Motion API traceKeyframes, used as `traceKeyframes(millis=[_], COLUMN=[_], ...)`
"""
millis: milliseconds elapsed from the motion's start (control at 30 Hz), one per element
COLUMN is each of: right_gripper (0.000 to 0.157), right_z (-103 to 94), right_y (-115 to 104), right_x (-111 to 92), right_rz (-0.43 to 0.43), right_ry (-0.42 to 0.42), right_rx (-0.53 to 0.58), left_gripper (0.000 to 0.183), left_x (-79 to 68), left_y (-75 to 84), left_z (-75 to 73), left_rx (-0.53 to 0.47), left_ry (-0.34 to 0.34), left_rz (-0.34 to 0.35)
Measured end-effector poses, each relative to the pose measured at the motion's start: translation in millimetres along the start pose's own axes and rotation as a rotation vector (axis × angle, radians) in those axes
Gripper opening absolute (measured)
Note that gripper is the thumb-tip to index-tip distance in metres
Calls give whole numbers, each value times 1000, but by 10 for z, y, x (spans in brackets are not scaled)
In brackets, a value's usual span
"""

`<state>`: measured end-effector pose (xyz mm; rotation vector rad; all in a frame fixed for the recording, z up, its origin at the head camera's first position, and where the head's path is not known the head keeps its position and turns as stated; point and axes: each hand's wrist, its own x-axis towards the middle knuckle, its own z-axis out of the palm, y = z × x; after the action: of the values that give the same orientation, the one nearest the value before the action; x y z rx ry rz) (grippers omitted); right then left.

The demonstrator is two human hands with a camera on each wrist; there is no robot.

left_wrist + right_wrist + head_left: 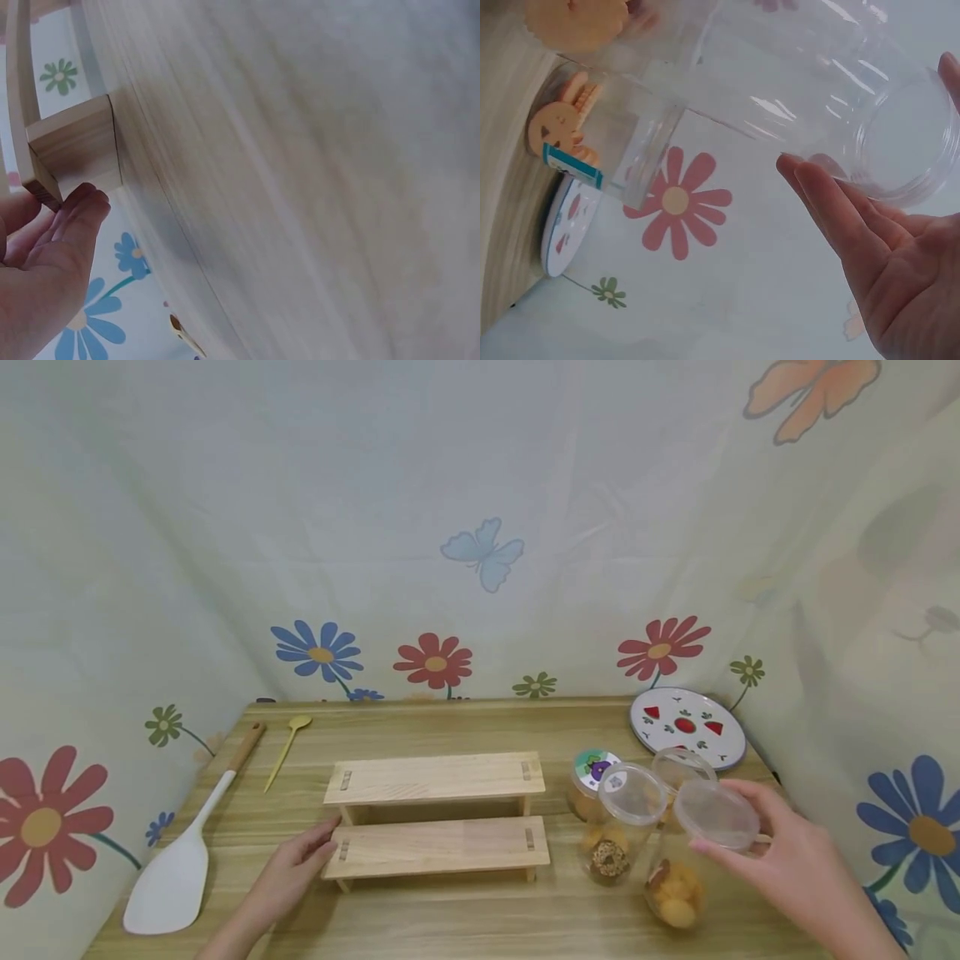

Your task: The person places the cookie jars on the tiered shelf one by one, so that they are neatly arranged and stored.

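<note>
Clear plastic jar [678, 856] near the table's [450, 927] right edge is prob. light, stiff & a bit slippery, best held round its upper wall. Fingers of R hand [791, 843] curl round its top, w/ yellowish snacks [677, 897] low inside; L hand [296, 864] pinches pale wood rack's [435, 847] left end.

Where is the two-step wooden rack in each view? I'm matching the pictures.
Head: the wooden rack stands lower centre, its left end at the left hand.
Left wrist: partly visible, upper left edge.
Right wrist: not in it.
Shared landmark: flowered cloth, in all three.
</note>
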<state>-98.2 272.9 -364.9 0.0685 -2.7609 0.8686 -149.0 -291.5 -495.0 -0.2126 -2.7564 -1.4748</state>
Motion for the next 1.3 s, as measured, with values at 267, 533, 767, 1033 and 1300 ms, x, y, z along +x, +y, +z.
traceKeyframes(millis=[267,533,767,1033,1300], right_gripper=[82,81,82,79,79], right_z=[-47,-46,-61,-7,114], right_y=[-215,-407,-540,-698,-892], right_x=[-62,-117,-125,-94,70], right_rz=[6,-70,-84,-187,-283], right_ry=[-107,-52,-100,-119,-137], right_rx=[23,26,47,154,240], left_gripper=[43,43,42,42,43], left_x=[0,1,-1,-4,-26], left_y=[33,62,55,64,81], left_z=[-3,-6,1,5,17], left_rx=[8,-25,-39,-17,35], left_ry=[4,-18,-9,-1,22], left_rz=[-14,-48,-30,-21,-4])
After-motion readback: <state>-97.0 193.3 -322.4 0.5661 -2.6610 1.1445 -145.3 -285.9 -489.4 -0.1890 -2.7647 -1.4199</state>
